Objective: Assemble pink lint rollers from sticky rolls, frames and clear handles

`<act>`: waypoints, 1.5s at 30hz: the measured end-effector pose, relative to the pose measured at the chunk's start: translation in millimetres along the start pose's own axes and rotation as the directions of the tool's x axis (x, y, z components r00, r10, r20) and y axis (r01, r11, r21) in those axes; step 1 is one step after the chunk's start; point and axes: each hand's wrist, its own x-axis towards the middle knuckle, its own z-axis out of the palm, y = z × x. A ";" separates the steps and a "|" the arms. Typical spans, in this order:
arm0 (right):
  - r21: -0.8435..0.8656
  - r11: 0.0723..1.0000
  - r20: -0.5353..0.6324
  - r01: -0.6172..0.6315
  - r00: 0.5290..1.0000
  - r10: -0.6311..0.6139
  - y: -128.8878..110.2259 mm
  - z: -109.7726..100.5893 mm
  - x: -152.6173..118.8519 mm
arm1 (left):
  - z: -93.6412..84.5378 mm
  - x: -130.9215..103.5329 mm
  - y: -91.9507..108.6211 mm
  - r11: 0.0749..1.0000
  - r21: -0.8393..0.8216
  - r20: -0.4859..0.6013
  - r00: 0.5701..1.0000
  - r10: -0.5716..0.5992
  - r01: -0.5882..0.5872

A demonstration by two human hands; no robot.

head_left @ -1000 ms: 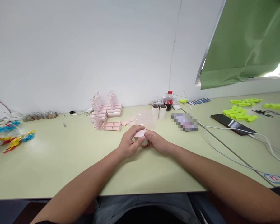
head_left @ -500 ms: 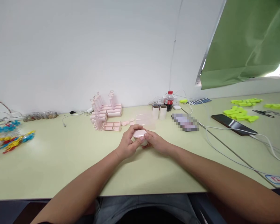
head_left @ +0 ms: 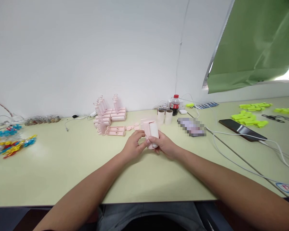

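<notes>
Between my hands, a pink lint roller case with a white roll stands roughly upright, tilted slightly. My right hand wraps round its lower right side, thumb across the front. At its lower left edge, my left hand is closed with thumb and fingers against the pink part. Just left lie an open pink case and several flat pink discs. Behind the held piece are clear plastic sheets or covers, partly hidden. Two white rolls with brown cores stand to the right.
Several pink cases with white rolls and upright pink handles stand near the wall. A cola bottle, a blurred phone-like item, a black phone, white cables and yellow-green pieces lie rightward. Colourful bagged pieces lie far left.
The held piece has turned from showing its pink end to standing up with its white roll side visible. My left hand has shifted slightly down its left edge.
</notes>
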 end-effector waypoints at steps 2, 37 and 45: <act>-0.100 0.995 -0.073 -0.016 0.997 0.008 -4.1 -3.4 0.8 | -1.2 -0.1 -2.5 0.999 0.031 0.058 0.997 -0.042 0.040; -0.789 0.607 -0.130 0.097 0.939 -0.319 -14.2 -50.9 12.6 | -145.1 14.2 -44.6 0.721 0.111 -0.871 0.417 -0.262 0.684; -0.503 0.715 0.093 0.486 0.853 -0.514 -11.3 -16.2 -4.4 | -24.0 28.7 32.5 0.672 -0.696 -0.125 0.878 -0.462 0.255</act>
